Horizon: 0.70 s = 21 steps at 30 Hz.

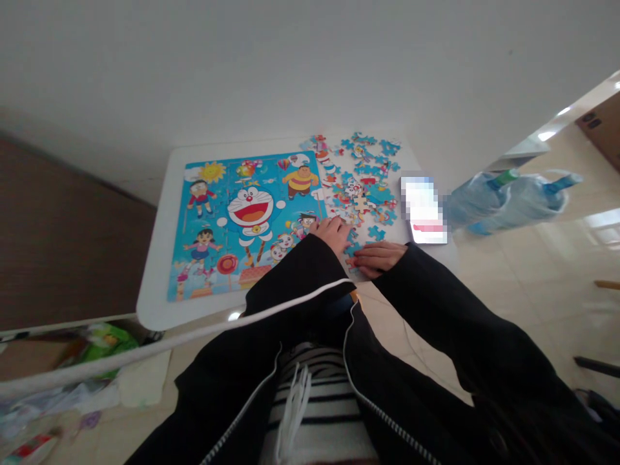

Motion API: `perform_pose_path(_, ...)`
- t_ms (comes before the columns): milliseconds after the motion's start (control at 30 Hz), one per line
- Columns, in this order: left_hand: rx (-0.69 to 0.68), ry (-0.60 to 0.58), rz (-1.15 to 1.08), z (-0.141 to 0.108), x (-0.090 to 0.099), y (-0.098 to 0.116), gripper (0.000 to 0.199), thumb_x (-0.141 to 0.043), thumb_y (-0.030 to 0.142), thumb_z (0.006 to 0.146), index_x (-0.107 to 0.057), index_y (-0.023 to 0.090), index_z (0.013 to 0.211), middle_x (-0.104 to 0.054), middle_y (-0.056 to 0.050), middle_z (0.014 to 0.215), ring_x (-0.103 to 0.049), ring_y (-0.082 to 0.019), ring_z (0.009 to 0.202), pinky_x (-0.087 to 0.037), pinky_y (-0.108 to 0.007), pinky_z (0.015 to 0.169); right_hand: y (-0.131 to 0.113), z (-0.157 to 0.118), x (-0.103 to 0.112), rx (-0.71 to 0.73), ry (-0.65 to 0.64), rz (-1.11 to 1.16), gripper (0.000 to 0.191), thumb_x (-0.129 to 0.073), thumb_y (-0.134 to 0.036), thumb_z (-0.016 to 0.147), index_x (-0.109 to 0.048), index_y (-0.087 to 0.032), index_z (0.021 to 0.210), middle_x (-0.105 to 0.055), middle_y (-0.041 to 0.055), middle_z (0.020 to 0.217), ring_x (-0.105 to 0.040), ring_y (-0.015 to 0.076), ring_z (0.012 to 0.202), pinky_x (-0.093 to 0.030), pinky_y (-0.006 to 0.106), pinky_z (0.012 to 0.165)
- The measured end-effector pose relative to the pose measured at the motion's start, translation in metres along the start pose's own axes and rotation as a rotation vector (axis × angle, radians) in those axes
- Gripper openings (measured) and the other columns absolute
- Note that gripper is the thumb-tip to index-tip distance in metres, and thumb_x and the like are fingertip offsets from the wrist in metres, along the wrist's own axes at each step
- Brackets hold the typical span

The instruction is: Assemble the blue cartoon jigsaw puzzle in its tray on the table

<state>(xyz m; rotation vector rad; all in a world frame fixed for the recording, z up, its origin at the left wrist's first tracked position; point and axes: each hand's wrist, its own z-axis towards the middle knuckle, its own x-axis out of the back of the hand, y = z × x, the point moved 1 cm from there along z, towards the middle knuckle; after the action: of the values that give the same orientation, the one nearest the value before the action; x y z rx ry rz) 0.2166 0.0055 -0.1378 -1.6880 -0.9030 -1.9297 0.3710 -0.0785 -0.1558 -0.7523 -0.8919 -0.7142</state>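
Observation:
A blue cartoon puzzle picture (252, 216) lies flat on the white table (159, 258). Loose puzzle pieces (361, 177) are heaped along its right side. My left hand (333, 234) rests at the picture's lower right edge, over some pieces, with its fingers bent; what is beneath the fingertips is hidden. Just right of it, my right hand (380, 257) has its fingers together on blue pieces near the table's front edge. Whether either hand grips a piece cannot be made out.
A lit phone (423, 210) lies at the table's right edge. Large clear water bottles (523, 200) stand beyond it on the floor. A wall (290, 71) rises behind the table. A white cord (194, 332) crosses in front.

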Motion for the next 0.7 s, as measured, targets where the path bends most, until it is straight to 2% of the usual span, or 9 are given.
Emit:
perform_pose_path(100,0.041,-0.020,-0.170,0.003,0.008,-0.001,0.027,-0.067,0.022,0.075,-0.057,0.017,0.099,-0.063,-0.006,0.090,-0.057,-0.024,0.087,-0.042,-0.036,0.073,-0.002,0.002,0.009,-0.038,-0.015,0.013,0.017,-0.055,-0.030,0.082,-0.072,-0.028,0.085,-0.071,-0.0019,0.085,-0.066,0.0142,0.080,-0.054,0.027,0.074)
perform_pose_path(200,0.113,0.078,-0.457,-0.004,0.019,-0.006,0.011,-0.064,0.018,0.075,-0.057,0.017,0.083,-0.063,-0.001,0.075,-0.058,-0.016,0.069,-0.044,-0.029,0.066,-0.004,0.004,0.016,-0.124,0.054,0.004,0.015,-0.057,-0.027,0.081,-0.072,-0.025,0.080,-0.072,0.0000,0.083,-0.065,0.0149,0.078,-0.054,0.029,0.074)
perform_pose_path(333,0.258,0.280,-0.876,-0.040,0.040,-0.020,0.012,-0.062,0.029,0.076,-0.060,0.018,0.079,-0.063,0.002,0.066,-0.058,-0.011,0.059,-0.045,-0.023,0.058,-0.012,0.018,0.022,-0.199,0.101,0.017,0.014,-0.059,-0.027,0.079,-0.071,-0.022,0.078,-0.071,0.0043,0.081,-0.065,0.0177,0.077,-0.054,0.032,0.073)
perform_pose_path(433,0.441,0.380,-1.074,-0.077,0.055,-0.033,0.016,-0.060,0.033,0.076,-0.063,0.017,0.077,-0.065,0.001,0.064,-0.059,-0.011,0.057,-0.047,-0.022,0.056,-0.032,0.042,0.020,-0.263,0.138,0.162,0.016,-0.056,-0.029,0.081,-0.070,-0.023,0.086,-0.071,0.0039,0.082,-0.065,0.0158,0.073,-0.054,0.031,0.071)
perform_pose_path(500,0.592,0.433,-1.088,-0.100,0.061,-0.040,0.018,-0.061,0.034,0.075,-0.064,0.016,0.074,-0.066,0.001,0.062,-0.059,-0.011,0.052,-0.046,-0.021,0.051,-0.053,0.063,0.013,-0.293,0.136,0.320,0.020,-0.056,-0.030,0.081,-0.069,-0.023,0.095,-0.071,0.0032,0.083,-0.065,0.0139,0.072,-0.054,0.028,0.070)
perform_pose_path(600,0.786,0.507,-1.013,-0.128,0.062,-0.049,0.020,-0.063,0.036,0.072,-0.066,0.016,0.070,-0.066,0.001,0.060,-0.058,-0.011,0.049,-0.043,-0.020,0.046,-0.086,0.094,-0.010,-0.331,0.033,0.597,0.031,-0.058,-0.031,0.079,-0.063,-0.023,0.109,-0.070,0.0021,0.089,-0.065,0.0123,0.076,-0.055,0.023,0.066)
perform_pose_path(700,0.884,0.575,-0.930,-0.150,0.055,-0.061,0.021,-0.062,0.037,0.072,-0.068,0.017,0.070,-0.067,0.001,0.060,-0.058,-0.011,0.050,-0.043,-0.019,0.046,-0.112,0.120,-0.041,-0.384,-0.093,0.809,0.030,-0.057,-0.030,0.078,-0.064,-0.024,0.108,-0.070,-0.0002,0.086,-0.065,0.0107,0.074,-0.053,0.019,0.060)
